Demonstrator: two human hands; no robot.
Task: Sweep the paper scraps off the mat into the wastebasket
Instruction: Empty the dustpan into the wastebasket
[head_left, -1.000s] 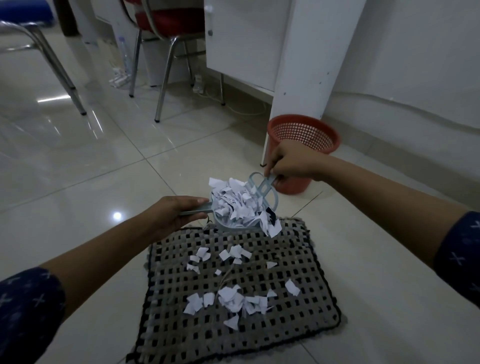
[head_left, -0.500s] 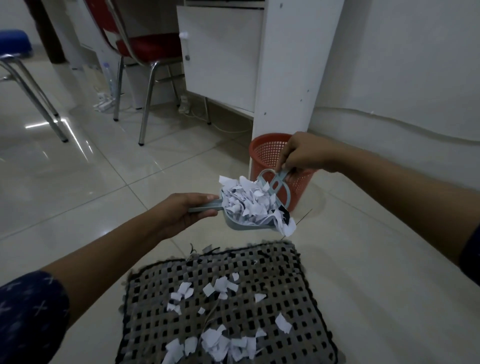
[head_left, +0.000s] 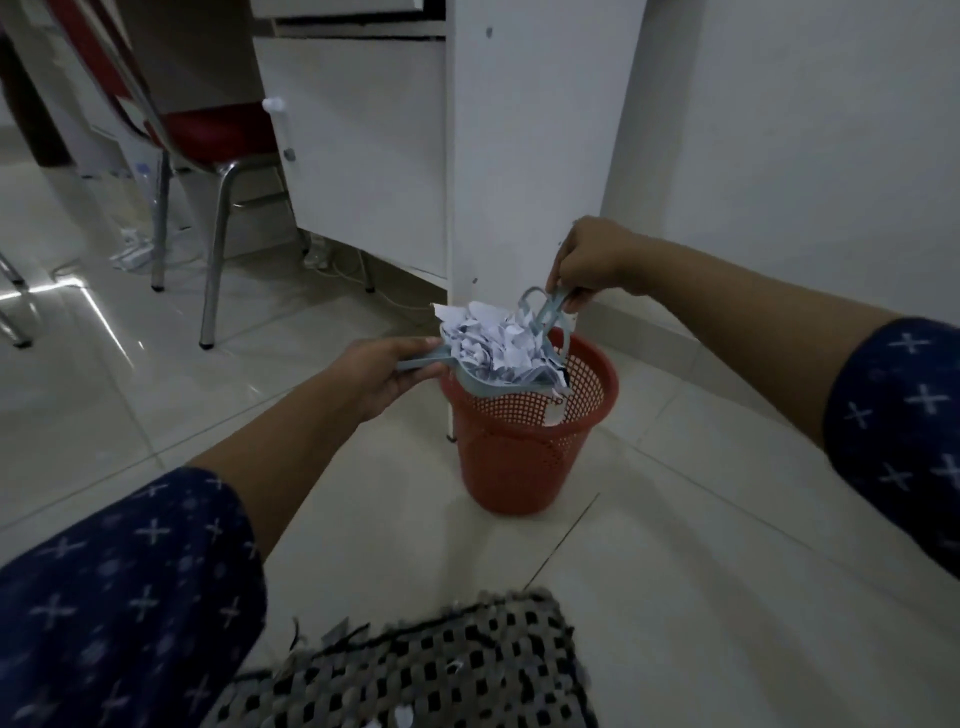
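Note:
A pale blue dustpan (head_left: 470, 378) heaped with white paper scraps (head_left: 493, 343) hangs over the rim of the red mesh wastebasket (head_left: 519, 457). My left hand (head_left: 382, 371) grips the dustpan's handle. My right hand (head_left: 589, 260) holds the handle of a small pale blue brush (head_left: 545, 309) that rests against the heap of scraps. One scrap (head_left: 553, 415) is dropping inside the basket. The woven black-and-grey mat (head_left: 467, 670) lies at the bottom edge, with a few scraps on it.
A white cabinet (head_left: 498, 156) stands right behind the wastebasket, against a white wall. A red chair with metal legs (head_left: 213, 218) is at the back left. Cables (head_left: 332, 265) lie under the cabinet. The floor is glossy pale tile.
Both hands have carried the loaded dustpan and brush away from the mat to over the wastebasket. The view has shifted forward, so the mat now shows only at the bottom.

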